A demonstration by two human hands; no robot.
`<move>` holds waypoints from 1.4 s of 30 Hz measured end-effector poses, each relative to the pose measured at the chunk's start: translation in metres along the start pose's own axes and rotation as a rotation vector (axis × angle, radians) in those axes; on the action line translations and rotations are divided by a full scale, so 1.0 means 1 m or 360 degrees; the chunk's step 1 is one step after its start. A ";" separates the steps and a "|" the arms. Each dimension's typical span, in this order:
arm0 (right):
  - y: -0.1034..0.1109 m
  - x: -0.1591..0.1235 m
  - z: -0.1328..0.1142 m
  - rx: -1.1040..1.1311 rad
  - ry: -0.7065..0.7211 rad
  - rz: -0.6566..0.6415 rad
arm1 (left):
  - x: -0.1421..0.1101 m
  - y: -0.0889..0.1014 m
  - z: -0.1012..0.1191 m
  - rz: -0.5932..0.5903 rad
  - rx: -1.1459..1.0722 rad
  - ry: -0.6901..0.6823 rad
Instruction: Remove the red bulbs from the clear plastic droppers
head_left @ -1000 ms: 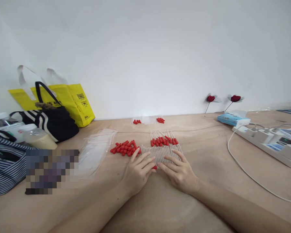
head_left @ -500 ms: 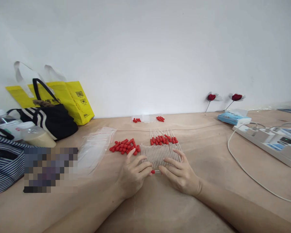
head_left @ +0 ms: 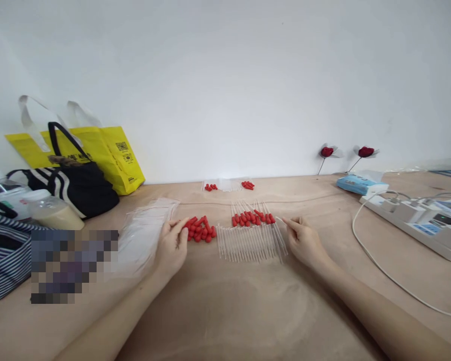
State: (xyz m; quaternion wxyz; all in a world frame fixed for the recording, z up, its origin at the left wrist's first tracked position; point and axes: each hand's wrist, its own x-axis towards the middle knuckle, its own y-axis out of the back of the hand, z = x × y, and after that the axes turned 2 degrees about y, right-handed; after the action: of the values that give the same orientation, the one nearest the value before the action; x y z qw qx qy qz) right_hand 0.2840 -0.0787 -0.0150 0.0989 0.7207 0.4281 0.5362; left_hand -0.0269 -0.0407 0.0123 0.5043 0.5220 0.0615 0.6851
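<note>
My left hand point(head_left: 172, 248) is at the left edge of a pile of red rubber bulbs point(head_left: 205, 231), its fingers closed on a bulb there. My right hand point(head_left: 304, 241) is beside the right end of a row of clear thin tubes point(head_left: 248, 244), fingers pinched together. What lies between those fingertips is too small to make out. Just behind the loose tubes lie several tubes fitted with red bulbs point(head_left: 250, 218), their thin tips pointing to the wall. A few tubes at the row's right end lie slanted.
Clear plastic bags point(head_left: 146, 225) lie left of the bulb pile. Near the wall sits another bag with red bulbs point(head_left: 225, 184). A yellow bag point(head_left: 126, 165), black bag point(head_left: 93, 190) and bottle point(head_left: 58, 213) stand left; a tissue pack point(head_left: 361, 184) and power strip point(head_left: 417, 220) lie right.
Both hands were together in front of the tubes with a red-bulbed tube between them. They have parted, the left to the bulb pile, the right to the tubes' right end.
</note>
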 end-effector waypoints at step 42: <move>-0.012 0.004 0.027 0.0043 -0.0605 -0.0271 | 0.019 0.009 -0.034 0.0143 0.0613 0.0327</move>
State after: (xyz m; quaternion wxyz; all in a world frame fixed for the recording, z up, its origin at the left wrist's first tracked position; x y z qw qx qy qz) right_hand 0.3013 -0.0595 -0.0304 0.2131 0.7714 0.4684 0.3744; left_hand -0.0576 -0.0153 0.0150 0.3553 0.5385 0.2190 0.7320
